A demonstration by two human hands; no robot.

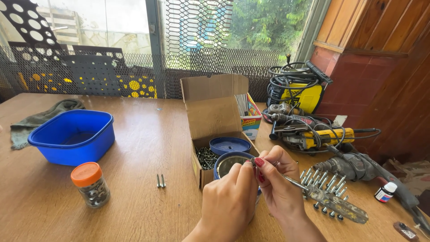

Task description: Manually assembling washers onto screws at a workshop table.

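My left hand (pixel 229 201) and my right hand (pixel 280 186) meet at the fingertips over a round blue tin (pixel 225 164), pinching a small screw (pixel 253 160) between them. A screwdriver with a clear handle (pixel 333 204) lies under my right hand, its metal shaft running up toward the fingers. Whether the right hand grips the screwdriver I cannot tell. The tin stands beside an open cardboard box (pixel 210 121) with dark screws (pixel 206 157) inside and a blue lid (pixel 230 145) on it.
Several screws stand upright (pixel 324 186) right of my hands; two screws (pixel 161 181) lie left. An orange-lidded jar (pixel 91 184), a blue tub (pixel 74 136) and a green cloth (pixel 38 118) sit left. Power tools (pixel 313 134), a drill (pixel 358 168) and a small bottle (pixel 385 192) crowd the right.
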